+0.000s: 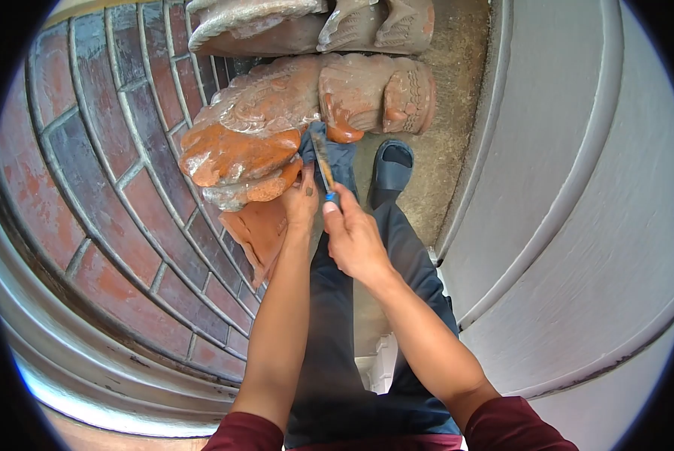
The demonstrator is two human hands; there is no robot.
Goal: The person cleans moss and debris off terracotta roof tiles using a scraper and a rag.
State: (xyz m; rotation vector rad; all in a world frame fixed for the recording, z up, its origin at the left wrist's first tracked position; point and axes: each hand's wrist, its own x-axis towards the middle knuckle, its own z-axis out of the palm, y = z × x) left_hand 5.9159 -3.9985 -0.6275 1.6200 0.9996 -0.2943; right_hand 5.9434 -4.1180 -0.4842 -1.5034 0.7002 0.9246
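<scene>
My right hand (352, 233) is closed around the blue handle of a narrow-bladed tool (322, 161). Its flat blade, grey with a rusty brown side, points away from me toward a carved clay figure (258, 113). That figure lies on its side, with bare orange patches (239, 152) and whitish, crusted areas. Against its near lower edge is my left hand (301, 199), whose fingers are largely hidden; a small grey spot shows on it. Dark fabric (339, 161) lies behind the blade, close to both hands.
A second clay figure (269, 22) lies beyond the first. An orange clay slab (254, 233) sits under the near end. On the left rises a brick wall (119, 150), on the right a grey wall (547, 165). A dark slipper (393, 167) is on the concrete floor (449, 98).
</scene>
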